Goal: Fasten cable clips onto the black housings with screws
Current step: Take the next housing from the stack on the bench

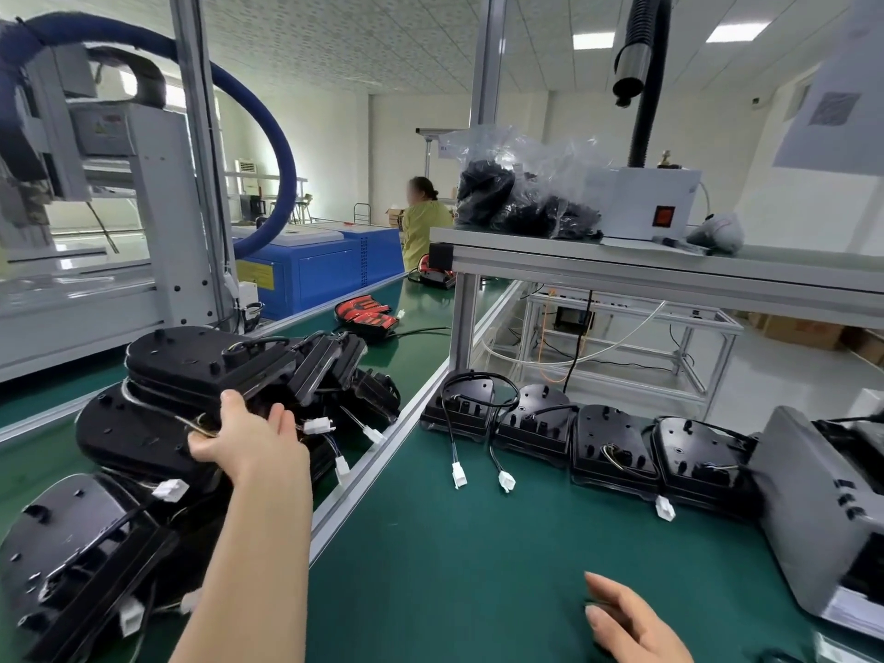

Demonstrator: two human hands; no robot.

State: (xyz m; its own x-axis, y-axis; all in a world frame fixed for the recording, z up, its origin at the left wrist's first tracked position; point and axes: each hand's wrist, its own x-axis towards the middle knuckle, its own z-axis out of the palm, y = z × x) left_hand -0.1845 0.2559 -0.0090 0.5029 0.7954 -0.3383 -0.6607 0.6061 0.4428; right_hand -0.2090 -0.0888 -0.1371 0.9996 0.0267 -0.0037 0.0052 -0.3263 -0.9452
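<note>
A piled housing is grasped by the left hand, likely for the row on the surface, where the released right hand is rested.

The left arm is reaching forward, its hand bending its fingers partly out of view. The right hand is lying low, fingers relaxed.

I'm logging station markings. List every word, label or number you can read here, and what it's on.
No text can be read.
Machine sticker, with a yellow triangle: blurred.
Yellow label on the blue cabinet: blurred.
Hanging sheet, with a dark printed square: too blurred.
</note>
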